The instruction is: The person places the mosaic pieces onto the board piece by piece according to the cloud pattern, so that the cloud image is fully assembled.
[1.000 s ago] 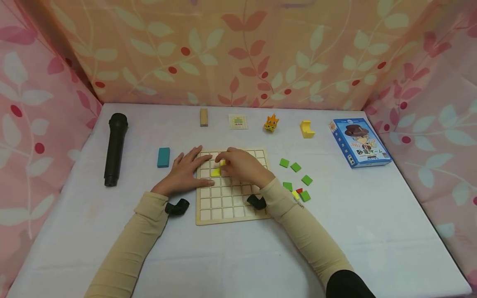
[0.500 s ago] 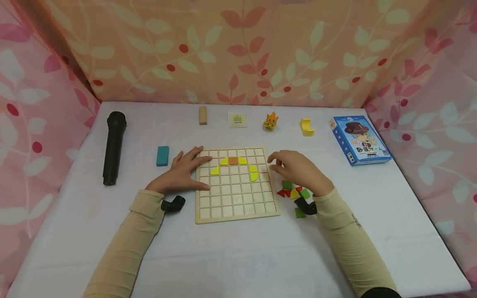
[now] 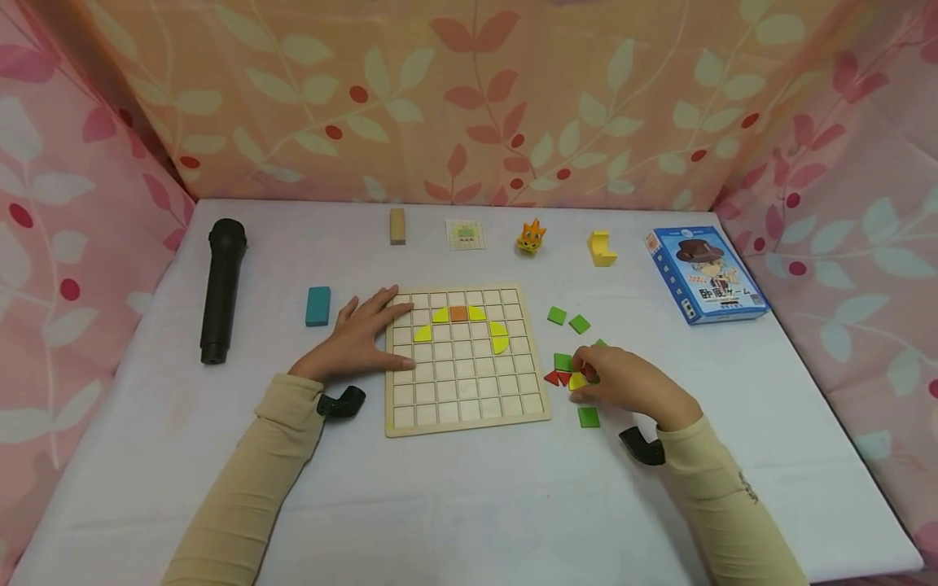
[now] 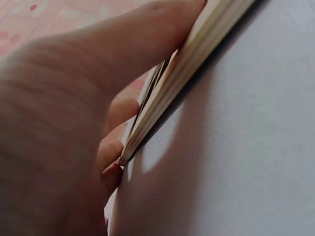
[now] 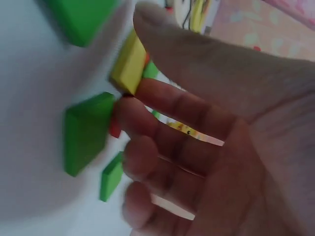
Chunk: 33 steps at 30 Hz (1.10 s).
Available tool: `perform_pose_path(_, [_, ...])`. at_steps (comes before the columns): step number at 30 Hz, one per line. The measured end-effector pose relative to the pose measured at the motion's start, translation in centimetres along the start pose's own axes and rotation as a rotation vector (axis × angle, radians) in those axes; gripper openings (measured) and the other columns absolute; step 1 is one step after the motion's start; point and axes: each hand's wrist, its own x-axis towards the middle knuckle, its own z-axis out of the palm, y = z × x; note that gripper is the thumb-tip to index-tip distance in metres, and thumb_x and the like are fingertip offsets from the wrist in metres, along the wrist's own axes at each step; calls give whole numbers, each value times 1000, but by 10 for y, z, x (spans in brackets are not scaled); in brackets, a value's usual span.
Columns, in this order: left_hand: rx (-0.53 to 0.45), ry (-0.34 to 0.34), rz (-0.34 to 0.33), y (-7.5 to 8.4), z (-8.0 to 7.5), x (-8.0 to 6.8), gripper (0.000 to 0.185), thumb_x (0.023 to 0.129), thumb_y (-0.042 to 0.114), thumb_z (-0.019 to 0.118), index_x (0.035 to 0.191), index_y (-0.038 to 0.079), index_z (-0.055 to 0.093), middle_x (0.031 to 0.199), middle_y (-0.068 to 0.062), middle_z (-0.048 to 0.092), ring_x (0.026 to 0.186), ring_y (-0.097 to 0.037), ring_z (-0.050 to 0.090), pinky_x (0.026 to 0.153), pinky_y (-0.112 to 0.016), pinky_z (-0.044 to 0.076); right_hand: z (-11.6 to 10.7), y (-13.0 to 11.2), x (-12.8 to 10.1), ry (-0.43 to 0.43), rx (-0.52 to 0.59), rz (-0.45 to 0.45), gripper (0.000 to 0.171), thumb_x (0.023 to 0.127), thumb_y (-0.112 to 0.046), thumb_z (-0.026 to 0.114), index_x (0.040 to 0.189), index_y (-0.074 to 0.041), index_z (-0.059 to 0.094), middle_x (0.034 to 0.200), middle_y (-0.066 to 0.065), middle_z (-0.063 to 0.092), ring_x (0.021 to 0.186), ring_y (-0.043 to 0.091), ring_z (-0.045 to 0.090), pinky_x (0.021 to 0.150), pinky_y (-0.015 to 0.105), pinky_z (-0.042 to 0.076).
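Observation:
A wooden grid board (image 3: 466, 407) lies mid-table with yellow curved pieces (image 3: 498, 337) and one orange square (image 3: 458, 313) set in its upper rows. My left hand (image 3: 357, 337) lies flat on the board's left edge (image 4: 162, 98), fingers straight. To the board's right, my right hand (image 3: 619, 380) pinches a yellow piece (image 3: 577, 381) (image 5: 129, 64) between thumb and forefinger, within a loose pile of green squares (image 3: 563, 361) (image 5: 86, 132) and red triangles (image 3: 557, 378).
A black microphone (image 3: 220, 289) lies at the left, a teal block (image 3: 318, 305) beside it. Along the back stand a wooden block (image 3: 396, 225), a pattern card (image 3: 465, 234), an orange figure (image 3: 531, 237) and a yellow piece (image 3: 602, 250). A blue box (image 3: 703, 275) lies at right.
My right hand left the board, crossed to the pile at the right, and closed on a yellow piece. The left hand stayed put on the board's edge.

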Motion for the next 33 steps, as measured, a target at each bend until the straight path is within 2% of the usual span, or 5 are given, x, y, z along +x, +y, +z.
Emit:
perform_pose_path(5, [5,4,-1,1,0,0,98,69,66,73,149,23,36,161,-6,11,149,-27,5,113,-56,-4,7,3,-1,82,-32,-47,25,82,-20,76,99,-8,64,82,2,53,74,16,48,65,29,41])
perform_pose_path(15, [13,-5,-5,2,-1,0,97,69,65,74,149,24,36,161,-5,10,149,-27,4,114,-56,-5,10,0,-7,73,-7,-66,17,84,-16,75,88,-13,59,79,-3,53,74,14,49,65,29,44])
perform_pose_path(20, [8,-4,-3,1,-1,0,98,69,65,74,149,24,35,162,-5,10,149,-27,4,114,-56,-5,7,-7,-6,92,-18,-123,15,89,-11,68,104,-11,65,85,-4,57,76,13,50,68,29,46])
perform_pose_path(25, [12,3,-3,0,-1,-1,97,69,65,73,149,25,36,162,-4,10,149,-26,5,114,-55,-5,0,-20,0,199,-19,-181,19,93,-10,62,110,-12,67,92,-3,59,77,12,51,68,27,47])
perform_pose_path(33, [16,-1,-3,0,0,0,96,70,68,71,149,25,35,162,-3,10,149,-25,5,115,-54,-5,-8,-52,19,339,174,-293,15,88,-11,70,102,-9,66,87,-3,66,79,11,57,67,29,49])
